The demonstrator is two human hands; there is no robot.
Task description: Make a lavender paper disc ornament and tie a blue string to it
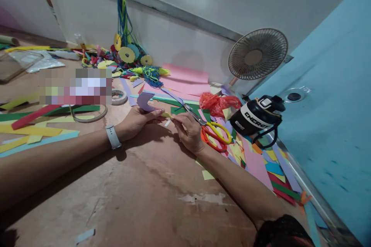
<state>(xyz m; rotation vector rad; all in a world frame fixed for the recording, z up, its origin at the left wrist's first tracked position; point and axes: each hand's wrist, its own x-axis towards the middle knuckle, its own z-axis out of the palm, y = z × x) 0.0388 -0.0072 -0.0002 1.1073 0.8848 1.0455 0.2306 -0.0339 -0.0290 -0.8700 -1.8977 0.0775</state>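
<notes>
My left hand, with a pale watch strap at the wrist, is closed on a curled purple paper strip. Between the fingertips of both hands is a small yellow paper piece. My right hand pinches its right end, thumb and forefinger together. Scissors with red and yellow handles lie just right of that hand, blades pointing away to the left. A roll of white tape sits beyond my left hand.
Coloured paper strips lie on the left, and paper scraps on the right. A black bottle and a fan stand at the right. Cords with paper discs hang against the back panel. A red plastic bag lies near the bottle.
</notes>
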